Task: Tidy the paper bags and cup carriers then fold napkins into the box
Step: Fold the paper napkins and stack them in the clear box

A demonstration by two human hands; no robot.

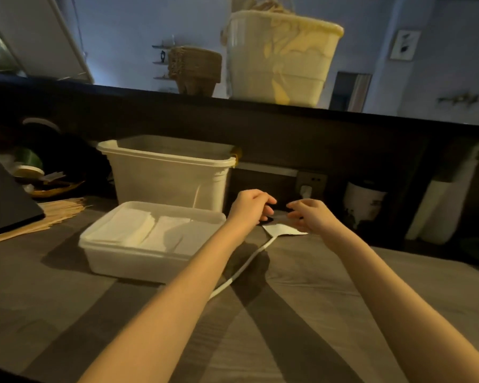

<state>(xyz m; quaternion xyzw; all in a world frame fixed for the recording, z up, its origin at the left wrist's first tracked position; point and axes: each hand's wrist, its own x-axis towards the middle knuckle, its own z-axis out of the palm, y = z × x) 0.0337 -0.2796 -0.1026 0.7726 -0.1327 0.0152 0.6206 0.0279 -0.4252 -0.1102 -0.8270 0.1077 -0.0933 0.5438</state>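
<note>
A shallow white plastic box [127,265] sits left of centre on the grey table, with folded white napkins [138,229] inside. My left hand [249,207] and my right hand [314,215] reach side by side to the back of the table, right of the box. Their fingers curl and seem to pinch the shadowed far edge of a white napkin [284,230] lying on the table beneath them. Flat brown paper bags [58,212] are stacked at the left. Brown cup carriers [195,64] stand stacked on the high ledge.
A taller white tub [166,175] stands behind the box. A white cable [244,268] runs from a wall socket [310,183] across the table under my left arm. A dark laptop [6,197] lies far left, a jar [362,205] at the back right, a large tub [280,59] on the ledge.
</note>
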